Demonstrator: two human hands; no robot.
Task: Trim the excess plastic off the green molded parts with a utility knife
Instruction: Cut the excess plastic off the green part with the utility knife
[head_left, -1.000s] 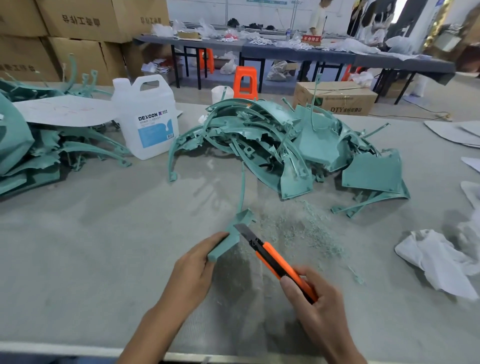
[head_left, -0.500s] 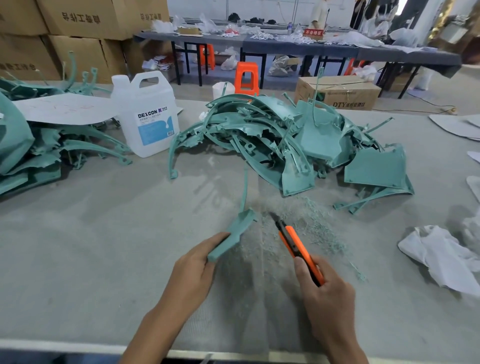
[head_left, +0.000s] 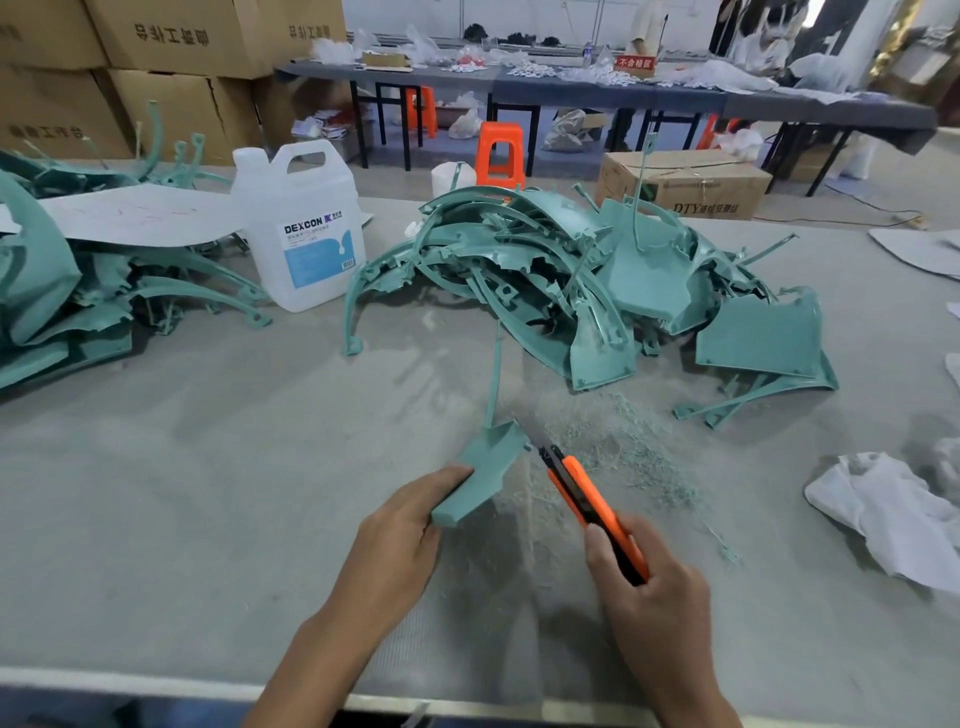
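Nearest the person, the left hand (head_left: 400, 540) grips the near end of a green molded part (head_left: 483, 475), thumb on top and fingers curled beneath, holding it over the grey table (head_left: 208, 467). The right hand (head_left: 649, 608) is wrapped around the orange utility knife (head_left: 587, 504), whose blade tip sits just beside the part's far right corner; whether it touches cannot be told. The main risk is probably a slip. The part is held at one end only, so a hard push could twist it in the grip, send the blade skating off the edge or gouge the good surface. A stroke drawn back toward the body would run toward the left thumb. The loose trimmings (head_left: 618, 447) scattered just past the knife could also let the part slide if it were rested there. The part's long axis runs away from the person and slightly to the right, with its broad face tilted up. From its far end a thin stem points on toward the pile of green parts (head_left: 571, 280), which lies well beyond, with a white jug (head_left: 304, 228) to that pile's left.
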